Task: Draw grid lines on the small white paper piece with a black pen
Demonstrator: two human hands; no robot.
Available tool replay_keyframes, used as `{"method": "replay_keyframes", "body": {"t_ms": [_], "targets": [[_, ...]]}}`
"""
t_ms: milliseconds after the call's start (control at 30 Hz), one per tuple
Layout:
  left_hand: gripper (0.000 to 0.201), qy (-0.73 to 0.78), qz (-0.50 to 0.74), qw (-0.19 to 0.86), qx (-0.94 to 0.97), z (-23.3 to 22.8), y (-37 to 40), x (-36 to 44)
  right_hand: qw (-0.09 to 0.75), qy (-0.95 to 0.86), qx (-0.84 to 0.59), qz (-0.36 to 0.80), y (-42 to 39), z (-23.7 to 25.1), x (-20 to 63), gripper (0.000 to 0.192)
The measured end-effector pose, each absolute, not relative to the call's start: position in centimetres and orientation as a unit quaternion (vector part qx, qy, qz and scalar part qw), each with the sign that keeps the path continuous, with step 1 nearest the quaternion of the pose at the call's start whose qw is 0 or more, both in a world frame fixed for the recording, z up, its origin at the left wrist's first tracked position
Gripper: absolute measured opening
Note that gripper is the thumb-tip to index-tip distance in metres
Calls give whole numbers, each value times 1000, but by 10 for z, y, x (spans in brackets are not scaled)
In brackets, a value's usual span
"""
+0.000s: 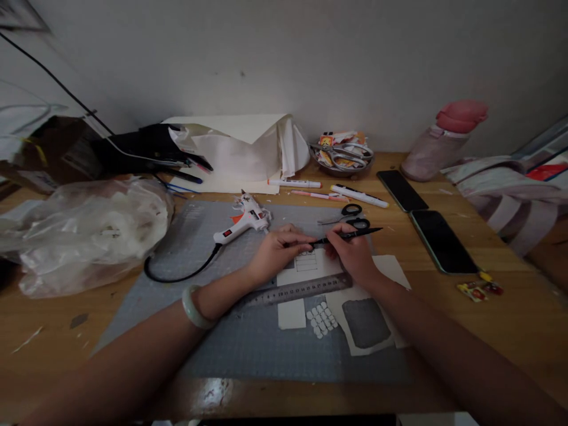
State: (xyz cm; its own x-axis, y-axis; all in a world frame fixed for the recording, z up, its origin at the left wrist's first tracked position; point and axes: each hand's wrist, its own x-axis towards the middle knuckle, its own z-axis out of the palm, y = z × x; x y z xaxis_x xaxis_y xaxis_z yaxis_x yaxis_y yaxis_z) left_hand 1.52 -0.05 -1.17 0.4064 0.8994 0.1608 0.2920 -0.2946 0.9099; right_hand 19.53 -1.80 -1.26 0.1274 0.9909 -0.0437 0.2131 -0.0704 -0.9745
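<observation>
Both hands meet over a grey cutting mat. My right hand grips a black pen, which lies nearly level. At the pen's left end, the fingers of my left hand pinch it; whether a cap sits there I cannot make out. Below them is a white paper with a ruled black rectangle drawn on it. A steel ruler crosses its lower edge. Nearer me lie a small blank paper piece, a cluster of white rounded cutouts and a sheet with a cut-out hole.
A white glue gun with its black cord rests left of the hands. Black-handled scissors and markers lie beyond. Two phones and a pink-lidded bottle stand right; a plastic bag lies left. Scissors fill a bowl.
</observation>
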Motion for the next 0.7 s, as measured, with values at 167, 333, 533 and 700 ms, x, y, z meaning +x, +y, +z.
{"method": "replay_keyframes", "body": {"t_ms": [167, 333, 533, 700], "targets": [[14, 405, 360, 429, 722, -15, 0, 17, 451, -506, -598, 427, -18, -14, 195, 19], [13, 416, 366, 428, 714, -13, 0, 16, 448, -531, -594, 406, -18, -16, 198, 26], [14, 444, 417, 404, 682, -10, 0, 10, 375, -660, -535, 370, -21, -15, 210, 31], [15, 451, 419, 409, 674, -8, 0, 8, 340, -698, -513, 365, -24, -13, 211, 31]]}}
